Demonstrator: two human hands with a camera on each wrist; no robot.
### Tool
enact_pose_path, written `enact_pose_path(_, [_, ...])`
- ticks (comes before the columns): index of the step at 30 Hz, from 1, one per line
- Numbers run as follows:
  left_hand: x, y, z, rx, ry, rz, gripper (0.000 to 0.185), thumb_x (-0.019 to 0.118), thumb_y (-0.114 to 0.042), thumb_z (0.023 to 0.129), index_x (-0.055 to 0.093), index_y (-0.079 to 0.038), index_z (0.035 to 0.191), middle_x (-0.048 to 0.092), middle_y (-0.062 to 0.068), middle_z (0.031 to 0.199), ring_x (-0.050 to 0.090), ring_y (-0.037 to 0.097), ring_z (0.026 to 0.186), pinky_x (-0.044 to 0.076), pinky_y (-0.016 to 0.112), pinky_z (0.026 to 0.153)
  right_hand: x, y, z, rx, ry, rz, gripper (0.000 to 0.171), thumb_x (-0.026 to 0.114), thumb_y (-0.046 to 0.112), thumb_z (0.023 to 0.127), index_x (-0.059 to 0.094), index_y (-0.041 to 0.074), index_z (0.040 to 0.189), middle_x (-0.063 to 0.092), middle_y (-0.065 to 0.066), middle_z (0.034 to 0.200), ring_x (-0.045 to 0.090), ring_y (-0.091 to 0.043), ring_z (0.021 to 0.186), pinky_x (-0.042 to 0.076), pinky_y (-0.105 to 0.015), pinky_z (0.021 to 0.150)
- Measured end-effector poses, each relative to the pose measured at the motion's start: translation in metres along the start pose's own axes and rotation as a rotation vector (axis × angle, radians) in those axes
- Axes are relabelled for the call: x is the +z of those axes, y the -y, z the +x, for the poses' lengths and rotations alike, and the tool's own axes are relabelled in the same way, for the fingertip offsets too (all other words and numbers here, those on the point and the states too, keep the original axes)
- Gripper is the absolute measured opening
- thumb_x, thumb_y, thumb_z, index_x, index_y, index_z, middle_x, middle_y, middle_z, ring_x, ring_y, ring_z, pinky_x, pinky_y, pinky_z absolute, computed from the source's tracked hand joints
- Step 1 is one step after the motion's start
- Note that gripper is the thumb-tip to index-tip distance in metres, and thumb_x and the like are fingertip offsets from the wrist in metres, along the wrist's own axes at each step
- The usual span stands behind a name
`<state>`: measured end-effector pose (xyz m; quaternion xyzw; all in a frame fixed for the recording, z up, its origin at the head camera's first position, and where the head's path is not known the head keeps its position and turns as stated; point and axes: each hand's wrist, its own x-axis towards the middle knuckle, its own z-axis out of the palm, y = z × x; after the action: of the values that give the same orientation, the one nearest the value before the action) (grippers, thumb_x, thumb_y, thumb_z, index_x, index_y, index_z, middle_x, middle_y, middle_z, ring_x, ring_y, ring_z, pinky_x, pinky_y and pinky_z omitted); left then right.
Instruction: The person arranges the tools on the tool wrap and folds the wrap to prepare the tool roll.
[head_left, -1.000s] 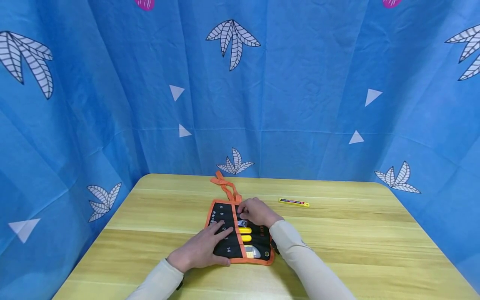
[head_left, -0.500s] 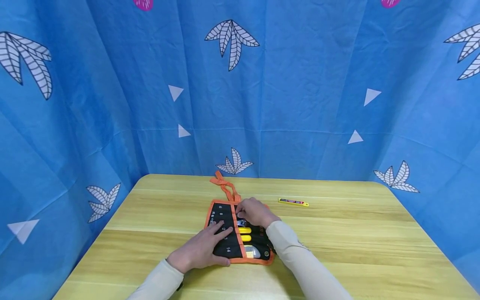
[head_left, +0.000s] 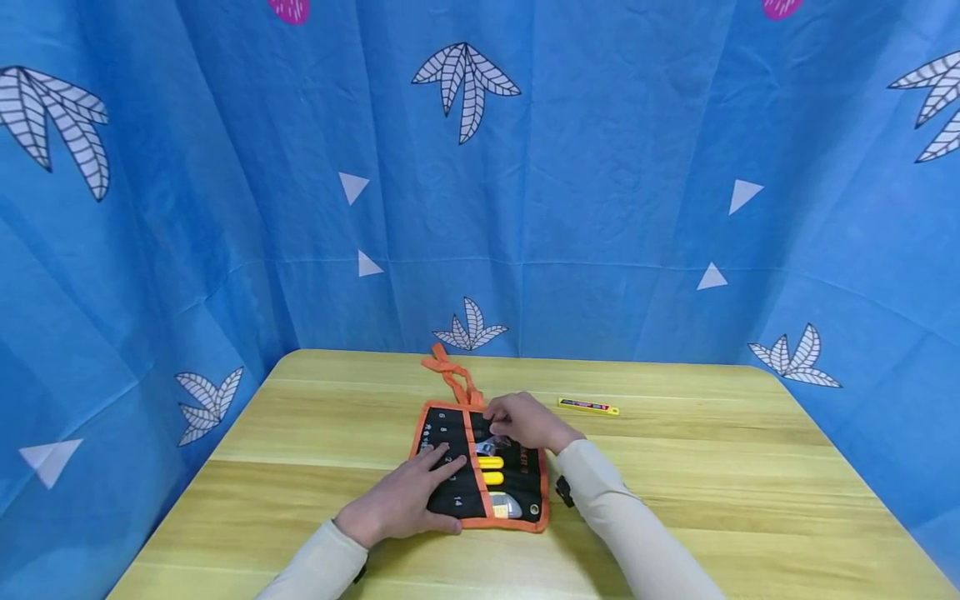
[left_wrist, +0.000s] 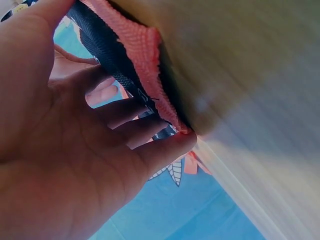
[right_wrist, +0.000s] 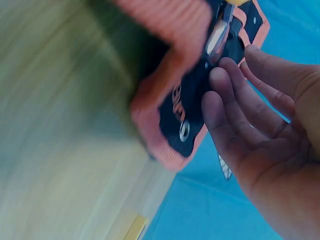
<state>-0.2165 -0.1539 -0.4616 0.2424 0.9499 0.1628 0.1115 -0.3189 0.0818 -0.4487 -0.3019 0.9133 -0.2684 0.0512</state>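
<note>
A black tool roll with orange edging [head_left: 462, 502] lies spread on the table, white numbers printed on its left part. My left hand [head_left: 405, 492] rests on that part with fingers spread; in the left wrist view its fingers [left_wrist: 165, 150] touch the orange edge. Tools stick out of the pockets: a shiny metal tool head [head_left: 486, 448], two yellow handles [head_left: 492, 462] and a rounded grey-and-yellow end [head_left: 506, 505]. Just above the metal head is my right hand [head_left: 528, 421], its fingers loosely bent. The right wrist view shows nothing plainly held between the fingertips [right_wrist: 215, 102].
A slim yellow case with a dark label [head_left: 588, 407] lies behind and to the right of the roll. Orange tie straps [head_left: 453, 377] trail toward the table's back edge. A blue patterned curtain [head_left: 600, 208] hangs behind the wooden table [head_left: 712, 500].
My right hand has shifted a little to the right, away from the pocket edge, and more of the metal tool head shows. My left hand has stayed in place.
</note>
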Motion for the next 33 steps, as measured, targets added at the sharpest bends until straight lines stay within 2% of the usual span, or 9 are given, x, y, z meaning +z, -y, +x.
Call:
enact_pose_path(13, [0.000, 0.000, 0.000, -0.006, -0.006, 0.000, 0.092, 0.078, -0.061, 0.082, 0.043, -0.024, 0.157, 0.030, 0.017, 0.166, 0.028, 0.045, 0.151, 0.035, 0.064, 0.116, -0.019, -0.034, -0.025, 0.088, -0.075, 0.039, 0.015, 0.066, 0.005, 0.099, 0.072, 0.006, 0.112, 0.075, -0.007, 0.100, 0.071, -0.020, 0.092, 0.060, -0.038, 0.079])
enact_pose_path(18, [0.001, 0.000, -0.001, -0.004, -0.010, -0.005, 0.092, 0.077, -0.062, 0.082, 0.043, -0.023, 0.157, 0.030, 0.017, 0.166, 0.028, 0.045, 0.152, 0.034, 0.063, 0.116, -0.026, -0.052, -0.035, 0.127, -0.108, 0.008, 0.016, 0.068, 0.007, 0.098, 0.072, 0.005, 0.113, 0.074, -0.004, 0.093, 0.068, -0.014, 0.083, 0.057, -0.036, 0.075])
enact_pose_path(27, [0.000, -0.001, 0.000, -0.008, -0.006, -0.009, 0.092, 0.078, -0.061, 0.081, 0.043, -0.024, 0.157, 0.030, 0.017, 0.166, 0.028, 0.045, 0.152, 0.034, 0.064, 0.116, -0.044, -0.083, -0.059, 0.183, -0.164, -0.033, 0.022, 0.069, 0.011, 0.098, 0.070, 0.001, 0.117, 0.072, -0.006, 0.095, 0.068, -0.021, 0.089, 0.057, -0.042, 0.081])
enact_pose_path(33, [0.000, -0.001, -0.001, -0.009, -0.008, -0.016, 0.091, 0.078, -0.061, 0.082, 0.043, -0.023, 0.157, 0.030, 0.016, 0.166, 0.028, 0.045, 0.152, 0.034, 0.064, 0.116, -0.054, -0.098, -0.070, 0.196, -0.197, -0.054, 0.025, 0.070, 0.008, 0.096, 0.068, -0.002, 0.119, 0.068, -0.006, 0.090, 0.064, -0.019, 0.081, 0.054, -0.038, 0.073])
